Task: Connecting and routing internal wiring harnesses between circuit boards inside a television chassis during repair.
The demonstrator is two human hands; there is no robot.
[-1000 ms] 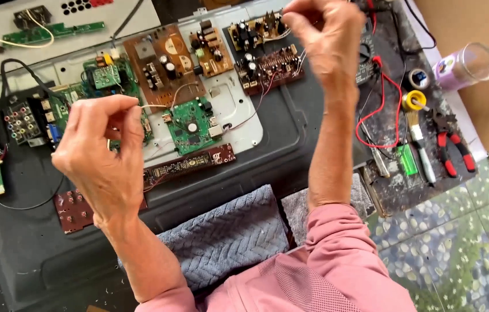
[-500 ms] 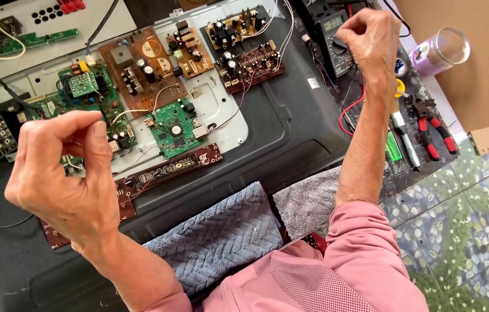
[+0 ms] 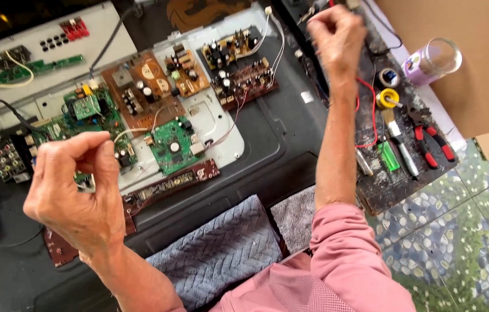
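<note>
Her left hand (image 3: 76,193) was pinched narrow on something too small to make out, hovering above the green printed circuit board (image 3: 173,144). The right hand (image 3: 337,37) was curled shut well apart, nearest the thin red wire (image 3: 371,112) just below its wrist.

Even, soft daylight; shadows faint. The top-left corner falls dark. Mild glare on the glass jar (image 3: 434,59). Both raised hands show slight motion blur; circuit boards (image 3: 172,144) remain fairly sharp.
</note>
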